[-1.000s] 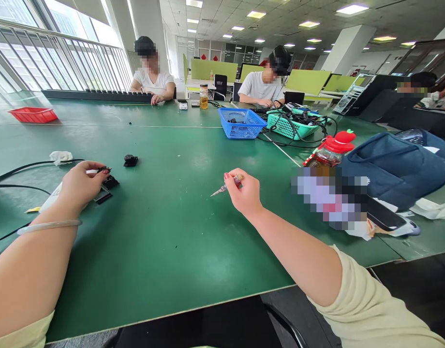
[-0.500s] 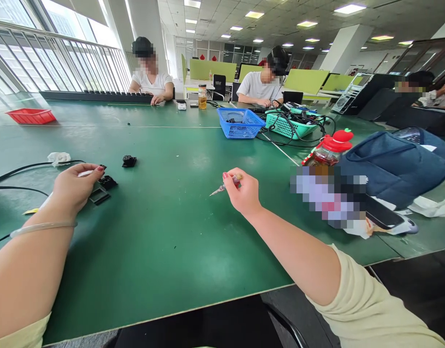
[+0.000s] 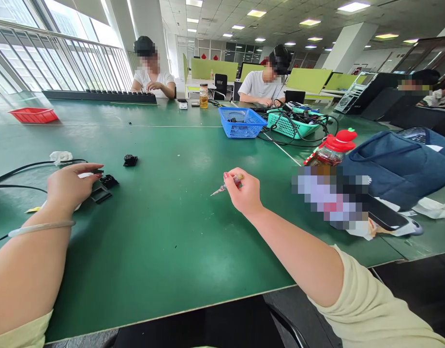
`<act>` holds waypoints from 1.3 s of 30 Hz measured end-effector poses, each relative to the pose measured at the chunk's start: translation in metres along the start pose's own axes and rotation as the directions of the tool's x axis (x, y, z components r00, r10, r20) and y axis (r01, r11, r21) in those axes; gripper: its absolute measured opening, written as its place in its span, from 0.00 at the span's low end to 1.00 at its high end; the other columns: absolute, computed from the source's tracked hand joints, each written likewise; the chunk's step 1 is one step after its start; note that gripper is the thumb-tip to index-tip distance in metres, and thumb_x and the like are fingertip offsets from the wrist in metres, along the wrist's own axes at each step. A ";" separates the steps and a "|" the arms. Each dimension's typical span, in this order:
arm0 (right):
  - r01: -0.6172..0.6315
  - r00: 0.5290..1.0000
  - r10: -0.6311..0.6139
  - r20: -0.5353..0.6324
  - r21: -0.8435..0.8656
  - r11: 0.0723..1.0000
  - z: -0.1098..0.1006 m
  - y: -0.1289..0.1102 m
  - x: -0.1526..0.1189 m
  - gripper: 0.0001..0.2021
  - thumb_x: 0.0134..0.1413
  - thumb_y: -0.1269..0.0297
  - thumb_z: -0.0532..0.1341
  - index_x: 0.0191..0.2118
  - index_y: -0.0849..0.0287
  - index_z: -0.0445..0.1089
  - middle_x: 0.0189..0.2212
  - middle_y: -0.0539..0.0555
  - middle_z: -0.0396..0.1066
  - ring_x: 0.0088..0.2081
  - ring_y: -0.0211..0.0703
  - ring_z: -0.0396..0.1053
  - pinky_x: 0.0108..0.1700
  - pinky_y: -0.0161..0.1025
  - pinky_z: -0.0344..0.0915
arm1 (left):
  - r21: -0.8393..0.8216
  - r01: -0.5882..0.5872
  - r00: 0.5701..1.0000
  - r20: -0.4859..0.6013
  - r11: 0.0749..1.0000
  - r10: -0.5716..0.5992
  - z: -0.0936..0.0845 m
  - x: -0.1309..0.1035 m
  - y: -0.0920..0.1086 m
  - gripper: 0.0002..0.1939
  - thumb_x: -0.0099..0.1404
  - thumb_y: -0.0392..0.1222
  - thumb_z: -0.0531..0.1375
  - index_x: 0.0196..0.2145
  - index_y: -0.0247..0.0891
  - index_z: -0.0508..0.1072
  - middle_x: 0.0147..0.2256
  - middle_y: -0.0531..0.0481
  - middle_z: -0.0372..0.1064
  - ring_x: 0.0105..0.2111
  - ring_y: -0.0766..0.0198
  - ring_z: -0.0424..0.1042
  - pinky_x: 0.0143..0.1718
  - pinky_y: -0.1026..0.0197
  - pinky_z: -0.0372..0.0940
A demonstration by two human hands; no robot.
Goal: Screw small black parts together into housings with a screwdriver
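Observation:
At the left of the green table, my left hand [image 3: 70, 186] has its thumb and fingertips around a small dark piece [image 3: 96, 172]. Just right of those fingertips lie a black part [image 3: 109, 181] and a flat black frame [image 3: 101, 195]. Another small black part [image 3: 130, 160] sits farther back. My right hand [image 3: 244, 193] is closed around a slim, pointed tool [image 3: 222, 188] near the middle of the table, its tip pointing left and down, just above the surface.
Black cables [image 3: 22, 174] and a white crumpled piece [image 3: 61, 157] lie left. Farther back are a red tray [image 3: 33, 115], a blue basket [image 3: 242, 126] and a green basket [image 3: 295, 126] with cables. A red-lidded jar [image 3: 333, 147], blue bag [image 3: 396, 166] and phone [image 3: 385, 212] lie right. Two people sit opposite.
My left hand has shifted slightly left, and its fingers have straightened over the small dark piece. My right hand holds the tool as before. One person opposite has raised a hand.

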State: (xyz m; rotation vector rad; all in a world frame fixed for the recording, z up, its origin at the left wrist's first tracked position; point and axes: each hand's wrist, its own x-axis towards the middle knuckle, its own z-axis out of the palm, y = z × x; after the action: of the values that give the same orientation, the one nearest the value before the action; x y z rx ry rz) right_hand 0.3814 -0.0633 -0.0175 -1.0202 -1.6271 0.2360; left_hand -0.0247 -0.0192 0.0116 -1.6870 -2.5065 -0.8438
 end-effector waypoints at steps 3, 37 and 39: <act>0.003 1.000 -0.003 -0.003 0.005 1.000 0.000 0.000 0.000 0.17 0.63 0.56 0.55 0.23 0.56 0.62 0.17 0.46 0.60 0.20 0.34 0.55 0.25 0.34 0.55 | 0.061 -0.077 0.997 0.037 0.995 0.074 0.000 0.002 -0.002 0.18 0.61 0.43 0.56 0.46 0.42 0.80 0.54 0.50 0.74 0.56 0.50 0.70 0.57 0.50 0.63; 0.007 1.000 -0.007 0.005 0.003 1.000 0.001 0.001 0.000 0.16 0.62 0.57 0.55 0.24 0.56 0.62 0.17 0.45 0.61 0.19 0.33 0.56 0.24 0.33 0.55 | 0.341 -0.198 0.956 0.274 0.919 0.104 0.005 0.008 0.000 0.26 0.65 0.44 0.48 0.56 0.40 0.75 0.47 0.43 0.76 0.38 0.53 0.70 0.42 0.56 0.65; 0.013 1.000 -0.013 0.005 0.003 1.000 0.002 0.002 0.000 0.16 0.62 0.57 0.56 0.23 0.56 0.62 0.17 0.45 0.61 0.19 0.33 0.56 0.25 0.33 0.55 | 0.345 -0.234 0.943 0.308 0.909 0.126 0.007 0.008 0.000 0.27 0.64 0.43 0.49 0.55 0.40 0.75 0.48 0.42 0.75 0.41 0.51 0.70 0.44 0.54 0.65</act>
State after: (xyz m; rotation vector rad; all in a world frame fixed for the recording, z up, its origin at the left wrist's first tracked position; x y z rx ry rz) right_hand 0.3809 -0.0619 -0.0196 -1.0073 -1.6363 0.2326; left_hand -0.0264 -0.0100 0.0079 -1.9623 -2.4058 -0.0948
